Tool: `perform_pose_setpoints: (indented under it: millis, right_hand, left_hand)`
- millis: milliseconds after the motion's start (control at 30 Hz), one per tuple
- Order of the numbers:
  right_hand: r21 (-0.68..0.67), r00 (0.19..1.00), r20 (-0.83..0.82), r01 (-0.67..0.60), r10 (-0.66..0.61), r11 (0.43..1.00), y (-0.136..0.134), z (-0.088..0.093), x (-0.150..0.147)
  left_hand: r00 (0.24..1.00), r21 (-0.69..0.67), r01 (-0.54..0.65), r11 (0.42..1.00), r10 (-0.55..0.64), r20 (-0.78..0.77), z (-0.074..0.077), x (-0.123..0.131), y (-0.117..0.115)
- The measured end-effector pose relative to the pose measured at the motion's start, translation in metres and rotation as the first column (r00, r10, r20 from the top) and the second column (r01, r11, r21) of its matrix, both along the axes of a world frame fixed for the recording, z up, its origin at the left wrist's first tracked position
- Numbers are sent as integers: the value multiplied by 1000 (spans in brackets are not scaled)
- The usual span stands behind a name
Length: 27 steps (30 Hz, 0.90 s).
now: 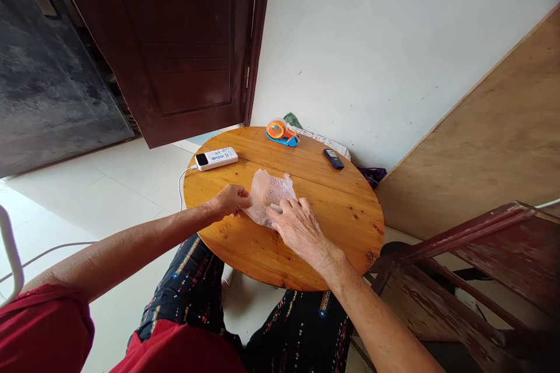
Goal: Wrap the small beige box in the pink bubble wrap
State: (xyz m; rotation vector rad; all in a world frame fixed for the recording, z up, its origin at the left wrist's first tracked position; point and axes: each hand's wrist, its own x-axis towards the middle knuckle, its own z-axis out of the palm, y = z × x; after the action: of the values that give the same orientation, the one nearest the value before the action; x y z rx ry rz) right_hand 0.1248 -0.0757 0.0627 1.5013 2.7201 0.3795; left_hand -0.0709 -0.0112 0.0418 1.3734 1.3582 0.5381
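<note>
A piece of clear bubble wrap (280, 187) lies near the front middle of the round wooden table. My left hand (234, 200) pinches its left edge between thumb and fingers. My right hand (298, 223) rests on the right front part of the wrap, fingers bent over a small pale object (275, 208) that shows only in part; its kind I cannot make out. The fingertips of that hand are partly hidden from above.
On the round table (345, 239) stand an orange and blue tape dispenser (282, 131), a white power bank (216, 158) with a cable, and a dark mobile phone (333, 158). A wall (371, 41) rises behind; a wooden chair (472, 268) is at right.
</note>
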Motion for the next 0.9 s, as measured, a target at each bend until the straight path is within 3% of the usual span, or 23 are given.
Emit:
perform_pose_setpoints:
  millis: [133,267,433,633,767,900]
  right_hand:
    - [-14,1000,-20,-1,1,1000,0,0,0]
    - [-30,999,-41,12,-14,999,-2,-1,2]
    - [-31,994,-104,20,-23,999,-9,0,7]
    - [-85,988,-155,12,-25,996,-12,0,14]
    - [-103,984,-174,12,-30,995,-12,3,14]
    - [-120,968,-247,22,-52,992,-11,4,20]
  left_hand:
    - [987,-13,8,1000,-6,159,7,23,-2]
    - [970,-35,13,999,-4,242,4,38,-3]
    - [952,-50,-32,998,46,301,-1,44,-6]
    - [922,-95,-32,995,66,382,6,48,-12]
    - [954,-42,52,998,-37,298,7,47,-12]
    - [980,231,193,954,-199,-1,5,49,-14]
